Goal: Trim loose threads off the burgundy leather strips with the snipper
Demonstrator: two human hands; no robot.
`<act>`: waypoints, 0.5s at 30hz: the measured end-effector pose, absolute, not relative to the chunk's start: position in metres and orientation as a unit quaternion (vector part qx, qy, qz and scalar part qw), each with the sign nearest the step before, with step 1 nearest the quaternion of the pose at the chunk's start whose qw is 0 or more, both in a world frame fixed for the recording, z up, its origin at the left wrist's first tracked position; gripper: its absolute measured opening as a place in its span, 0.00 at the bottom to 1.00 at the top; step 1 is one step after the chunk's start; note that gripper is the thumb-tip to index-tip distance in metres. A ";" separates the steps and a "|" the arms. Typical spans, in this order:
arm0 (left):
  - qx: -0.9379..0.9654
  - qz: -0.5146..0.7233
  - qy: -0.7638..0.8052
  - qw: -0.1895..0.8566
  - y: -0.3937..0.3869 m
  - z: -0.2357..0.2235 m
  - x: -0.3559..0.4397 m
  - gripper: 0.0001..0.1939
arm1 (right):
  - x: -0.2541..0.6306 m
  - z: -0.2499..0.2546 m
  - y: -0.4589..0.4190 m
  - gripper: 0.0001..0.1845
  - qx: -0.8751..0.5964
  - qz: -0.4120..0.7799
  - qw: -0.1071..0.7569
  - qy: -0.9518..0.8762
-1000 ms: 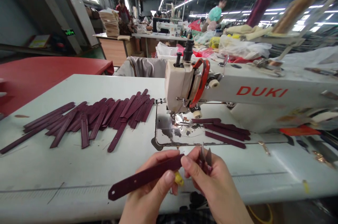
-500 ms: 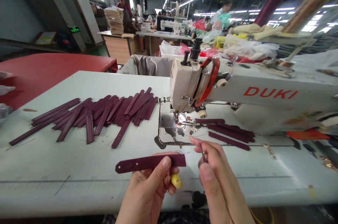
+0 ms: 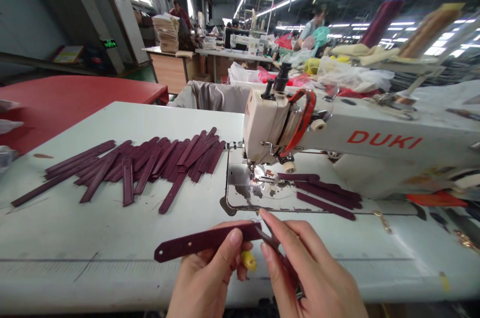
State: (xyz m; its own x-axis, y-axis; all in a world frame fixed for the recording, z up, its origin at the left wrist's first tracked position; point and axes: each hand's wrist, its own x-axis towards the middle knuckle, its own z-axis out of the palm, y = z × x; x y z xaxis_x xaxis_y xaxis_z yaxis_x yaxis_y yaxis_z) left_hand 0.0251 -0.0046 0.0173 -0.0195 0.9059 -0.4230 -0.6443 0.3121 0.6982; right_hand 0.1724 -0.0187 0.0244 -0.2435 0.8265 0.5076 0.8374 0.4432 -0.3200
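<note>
My left hand (image 3: 213, 263) is closed on a dark maroon strap (image 3: 202, 242), thumb on top. The strap has a pointed left end with small holes and a square right end. A yellow wrap (image 3: 248, 261) covers one fingertip of that hand. My right hand (image 3: 303, 258) grips a pair of thread snips (image 3: 270, 239), partly hidden by the fingers. Their dark pointed blades are at the strap's square end, where a fine loose thread shows. Both hands are in front of the sewing machine (image 3: 270, 123), above the table's near edge.
Many similar straps (image 3: 150, 160) lie in an overlapping pile on the table to the left. Several more straps (image 3: 330, 193) rest under the machine's arm. A printed ruler (image 3: 123, 264) runs along the front edge. Behind the table stands a grey cloth-lined bin (image 3: 221, 95).
My right hand has moved left, bringing the snips' blades to the strap's square end. The strap has shifted slightly left, its pointed end lower. The camera view has shifted a little.
</note>
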 end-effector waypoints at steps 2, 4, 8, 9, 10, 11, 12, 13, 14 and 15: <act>0.155 0.567 0.440 0.679 -0.005 0.018 0.025 0.13 | 0.173 0.024 -0.017 0.22 -0.520 -0.010 0.314 -0.794; 0.156 0.566 0.445 0.676 -0.005 0.018 0.024 0.14 | 0.173 0.024 -0.017 0.22 -0.524 -0.007 0.313 -0.792; 0.155 0.572 0.439 0.675 -0.005 0.019 0.024 0.15 | 0.172 0.023 -0.017 0.22 -0.532 -0.005 0.320 -0.784; 0.156 0.573 0.439 0.674 -0.005 0.020 0.025 0.15 | 0.172 0.023 -0.017 0.22 -0.531 -0.004 0.317 -0.785; 0.158 0.576 0.440 0.671 -0.005 0.022 0.025 0.15 | 0.171 0.023 -0.018 0.22 -0.531 -0.001 0.314 -0.787; 0.160 0.578 0.441 0.667 -0.005 0.023 0.026 0.15 | 0.171 0.023 -0.018 0.22 -0.530 0.000 0.312 -0.789; 0.162 0.581 0.444 0.663 -0.005 0.025 0.027 0.16 | 0.170 0.024 -0.018 0.22 -0.532 0.004 0.310 -0.788; 0.164 0.584 0.447 0.658 -0.005 0.026 0.027 0.16 | 0.170 0.024 -0.018 0.22 -0.537 0.008 0.310 -0.785; 0.165 0.586 0.449 0.653 -0.005 0.027 0.027 0.16 | 0.169 0.024 -0.019 0.21 -0.543 0.012 0.310 -0.780; 0.167 0.586 0.451 0.652 -0.005 0.028 0.028 0.16 | 0.168 0.024 -0.019 0.21 -0.547 0.015 0.313 -0.777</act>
State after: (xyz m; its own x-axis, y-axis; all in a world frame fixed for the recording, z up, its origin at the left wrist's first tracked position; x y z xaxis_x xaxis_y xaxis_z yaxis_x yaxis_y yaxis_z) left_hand 0.0278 -0.0052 0.0281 -0.0933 0.9152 -0.3921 -0.6130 0.2575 0.7469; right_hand 0.1683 -0.0193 0.0245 -0.2068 0.8584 0.4695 0.8401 0.4017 -0.3645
